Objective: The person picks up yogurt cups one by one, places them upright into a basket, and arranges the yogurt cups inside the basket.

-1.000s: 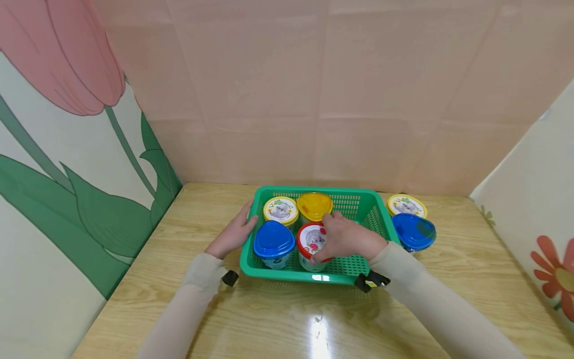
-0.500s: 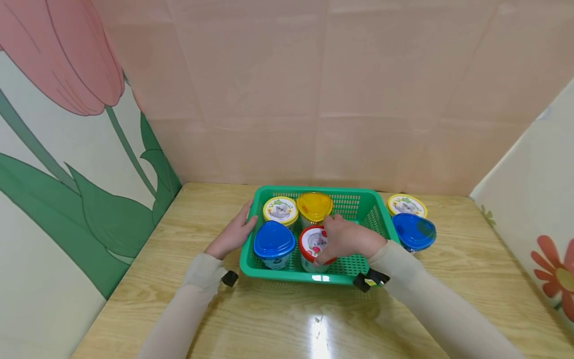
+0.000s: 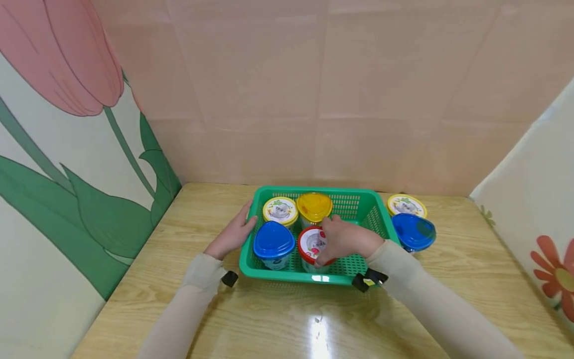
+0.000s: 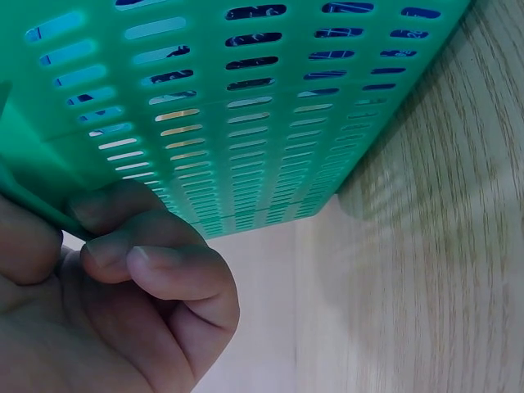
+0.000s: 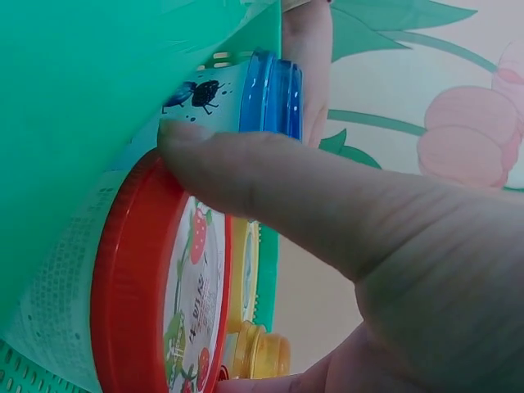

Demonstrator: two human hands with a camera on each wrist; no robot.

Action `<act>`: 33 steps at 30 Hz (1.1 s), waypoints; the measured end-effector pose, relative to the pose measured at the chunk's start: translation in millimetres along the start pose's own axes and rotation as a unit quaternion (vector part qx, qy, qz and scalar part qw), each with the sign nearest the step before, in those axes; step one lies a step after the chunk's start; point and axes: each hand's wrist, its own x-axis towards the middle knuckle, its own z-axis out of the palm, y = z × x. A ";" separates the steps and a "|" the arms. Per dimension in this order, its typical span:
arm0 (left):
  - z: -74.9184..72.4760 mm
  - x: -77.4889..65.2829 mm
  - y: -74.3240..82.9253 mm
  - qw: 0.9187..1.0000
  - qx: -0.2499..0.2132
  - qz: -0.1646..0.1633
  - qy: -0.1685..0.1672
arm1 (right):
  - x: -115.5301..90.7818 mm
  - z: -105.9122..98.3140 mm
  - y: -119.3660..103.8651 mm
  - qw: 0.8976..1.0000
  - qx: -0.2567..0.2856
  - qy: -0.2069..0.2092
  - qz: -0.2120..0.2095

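A green plastic basket (image 3: 287, 274) sits on the table, and my left hand (image 3: 230, 235) grips its left rim. In the left wrist view, the fingers (image 4: 180, 274) curl at that rim beside the slotted wall. My right hand (image 3: 349, 238) holds a red-lidded tub (image 3: 310, 242) upright inside the basket, thumb at the near side of the lid and fingers on the far side. In the right wrist view the thumb (image 5: 254, 168) lies along the red rim; strawberries show on the lid. Left of it stands a blue-lidded tub (image 3: 273, 240); behind are a round yellow-rimmed tub (image 3: 280, 210) and a yellow-lidded tub (image 3: 315, 206).
Outside the basket's right end stand another yellow-rimmed tub (image 3: 407, 205) and, nearer, another blue-lidded tub (image 3: 413, 231). The wooden table (image 3: 251, 324) meets a pink covered wall (image 3: 358, 99) at the back. Printed flower panels flank both sides.
The red-lidded tub has shifted slightly toward me and to the right, my right hand staying on it. My left hand and the other tubs look the same.
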 end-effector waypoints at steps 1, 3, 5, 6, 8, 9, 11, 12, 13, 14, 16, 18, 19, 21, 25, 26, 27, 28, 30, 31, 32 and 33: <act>0.0 0.2 -0.1 1.000 -0.002 0.000 0.000 | 0.4 -0.1 0.0 1.000 0.000 0.002 -0.002; 0.0 0.3 0.2 1.000 -0.003 0.000 0.000 | 1.0 0.0 0.4 1.000 0.000 0.004 -0.006; 0.1 0.0 0.8 1.000 -0.002 0.000 0.000 | 1.4 0.2 0.4 1.000 0.002 0.007 -0.007; 0.1 -0.1 1.1 1.000 -0.001 0.000 0.000 | 1.6 0.2 0.6 1.000 0.003 0.008 -0.008; 0.1 -0.1 1.2 1.000 0.001 -0.001 0.001 | 2.2 0.4 0.8 1.000 0.003 0.009 -0.009; 0.2 0.0 0.9 1.000 0.001 -0.001 0.001 | 2.2 0.3 0.6 1.000 0.005 0.008 -0.008; 0.3 0.7 -0.1 1.000 0.003 -0.001 0.001 | 2.7 0.1 0.7 1.000 0.006 0.007 -0.005; 0.3 1.0 -0.6 1.000 0.004 -0.001 0.000 | 2.7 -0.1 0.8 1.000 0.008 0.007 -0.005; 0.4 1.4 -1.1 1.000 0.004 -0.002 0.001 | 2.6 -0.3 0.8 1.000 0.011 0.007 -0.005; 0.5 1.8 -1.6 1.000 0.006 -0.003 0.002 | 2.5 -0.5 0.9 1.000 0.016 0.007 -0.004; 0.6 2.3 -2.0 1.000 0.007 -0.003 0.003 | 2.4 -1.1 1.0 1.000 0.023 0.008 -0.006; 0.6 2.6 -2.0 1.000 0.007 -0.002 0.004 | 2.3 -1.6 1.4 0.999 0.031 0.010 -0.009; 0.7 2.8 -1.9 1.000 0.007 -0.002 0.005 | 2.0 -1.9 1.4 0.999 0.032 0.011 -0.010; 0.6 2.7 -1.7 1.000 0.005 0.001 0.003 | 1.7 -2.4 1.4 0.999 0.033 0.011 -0.011; 0.1 -0.1 2.2 1.000 0.000 0.005 -0.002 | 1.2 -2.6 1.2 0.999 0.032 0.008 -0.012; 0.0 -0.1 1.8 1.000 -0.001 0.006 -0.002 | 1.2 -2.5 1.2 0.999 0.032 0.007 -0.012; 0.1 -0.1 1.5 1.000 -0.001 0.006 -0.002 | 1.2 -2.5 1.3 0.999 0.031 0.006 -0.012; 0.1 -0.6 2.2 1.000 0.001 0.008 -0.003 | 1.2 -2.4 1.5 0.999 0.031 0.005 -0.012; -0.3 -2.6 7.8 1.000 -0.005 0.005 -0.006 | 1.2 -2.4 1.8 0.999 0.029 0.004 -0.012; -0.7 -3.7 11.3 1.000 -0.007 0.002 -0.008 | 1.3 -2.5 2.0 1.000 0.029 0.004 -0.011; -0.6 -2.8 9.9 1.000 -0.005 0.003 -0.008 | 1.4 -2.7 2.2 1.000 0.028 0.004 -0.010; -0.9 -3.7 12.8 1.000 -0.007 0.001 -0.010 | 1.6 -2.9 2.6 1.000 0.027 0.004 -0.010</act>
